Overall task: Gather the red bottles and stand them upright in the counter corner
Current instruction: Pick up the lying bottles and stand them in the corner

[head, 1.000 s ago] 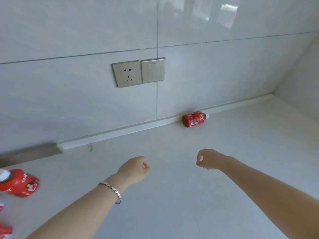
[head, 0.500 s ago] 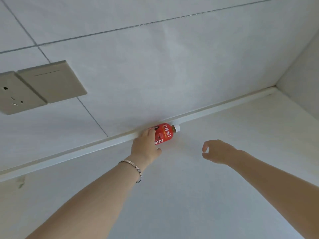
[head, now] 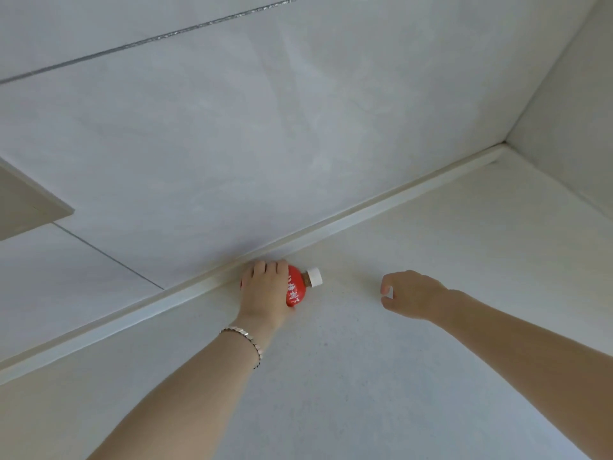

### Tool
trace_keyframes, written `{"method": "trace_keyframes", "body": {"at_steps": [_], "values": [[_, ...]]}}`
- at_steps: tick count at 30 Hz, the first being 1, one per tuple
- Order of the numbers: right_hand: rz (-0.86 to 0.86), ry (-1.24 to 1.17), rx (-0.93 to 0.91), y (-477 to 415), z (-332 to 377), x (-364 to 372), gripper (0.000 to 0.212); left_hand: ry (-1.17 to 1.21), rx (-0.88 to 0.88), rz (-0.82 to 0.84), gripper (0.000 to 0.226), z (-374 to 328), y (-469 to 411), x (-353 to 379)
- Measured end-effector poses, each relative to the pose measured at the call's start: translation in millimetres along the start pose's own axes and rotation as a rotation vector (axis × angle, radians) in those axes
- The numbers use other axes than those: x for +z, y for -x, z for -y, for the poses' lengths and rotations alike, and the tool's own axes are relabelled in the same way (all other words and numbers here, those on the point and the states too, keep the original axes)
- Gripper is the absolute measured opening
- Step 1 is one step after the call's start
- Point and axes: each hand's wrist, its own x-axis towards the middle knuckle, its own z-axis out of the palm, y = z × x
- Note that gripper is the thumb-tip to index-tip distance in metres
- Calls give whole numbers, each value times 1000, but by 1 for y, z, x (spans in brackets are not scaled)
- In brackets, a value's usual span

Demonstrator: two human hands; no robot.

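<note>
A small red bottle [head: 296, 288] with white lettering and a white cap lies on its side on the pale counter [head: 365, 376], against the low backsplash strip. The cap points right. My left hand [head: 265, 293] covers most of the bottle from above, fingers wrapped over it toward the wall. My right hand [head: 409, 293] hovers over the counter to the right of the cap, fingers loosely curled and holding nothing. The counter corner [head: 504, 149] is at the upper right, where the two walls meet.
A raised white backsplash strip [head: 381, 210] runs diagonally along the tiled wall [head: 265, 127] to the corner. The edge of a wall plate [head: 26, 207] shows at the far left. A side wall [head: 577, 111] closes the right.
My left hand reached to the bottle by the wall and closed over it. My head moved closer and turned right, so the bottles at the left left the view. The right hand stayed beside it.
</note>
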Motion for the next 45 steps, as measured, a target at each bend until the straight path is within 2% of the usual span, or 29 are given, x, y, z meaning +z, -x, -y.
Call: {"method": "trace_keyframes", "body": {"at_steps": [2,4,8,10,13,15,19,24,29,36,41,45], "values": [[5,17,10,13,-2,2,33,83,18,6,75,-5,27,-4],[16,33,14,31,-3,5,34,310,-14,-28,72,-10,62,-7],[17,29,38,75,-5,17,36,774,-75,-64,45,-12,135,-17],[15,15,67,101,-8,26,36,860,-21,-71,51,-11,165,-27],[22,9,120,144,-13,41,37,879,106,-49,68,-13,199,-44],[10,-10,161,177,-16,53,36,879,159,-30,65,-18,215,-52],[-75,-82,266,250,-28,84,36,886,251,-1,42,-39,245,-60],[-192,-214,422,332,-54,126,35,843,416,65,43,-81,284,-64],[-220,-257,577,400,-99,158,36,751,546,125,53,-134,320,-60],[-295,-304,750,413,-194,176,40,739,561,156,54,-220,335,-48],[-403,-404,816,376,-255,168,41,755,457,147,52,-277,318,-39],[-460,-456,901,338,-307,158,60,765,364,133,52,-304,298,-32]]}}
